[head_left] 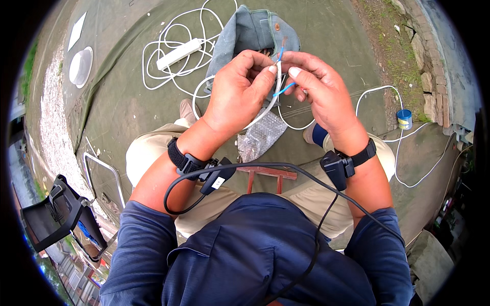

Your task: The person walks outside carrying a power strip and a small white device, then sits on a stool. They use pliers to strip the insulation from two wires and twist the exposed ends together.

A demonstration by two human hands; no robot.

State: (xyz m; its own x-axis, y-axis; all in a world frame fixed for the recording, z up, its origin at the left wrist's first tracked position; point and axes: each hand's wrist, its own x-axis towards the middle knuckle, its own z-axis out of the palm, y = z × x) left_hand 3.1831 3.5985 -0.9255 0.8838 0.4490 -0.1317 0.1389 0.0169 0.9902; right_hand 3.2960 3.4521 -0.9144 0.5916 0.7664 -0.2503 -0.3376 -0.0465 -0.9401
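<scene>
A white electrical cable (279, 76) stands up between my hands, with blue insulated wires spreading from its end. One blue wire (281, 53) points up and ends in bare copper strands. My left hand (239, 92) pinches the cable end between thumb and forefinger. Another blue wire (284, 90) slants into the curled fingers of my right hand (324, 84), whose forefinger reaches the cable. A small red and white bit shows at those fingers, too little to name. Behind the hands lies a grey-green canvas bag (250, 30); bubble wrap (265, 131) rests below them.
Coiled white cord surrounds a white power strip (179, 54) at far left. At right, a small blue can (404, 120) stands among loose white cable. A red stool (265, 172) is between my legs, a black chair (56, 214) at left. Stone edging (418, 51) borders the green sheet.
</scene>
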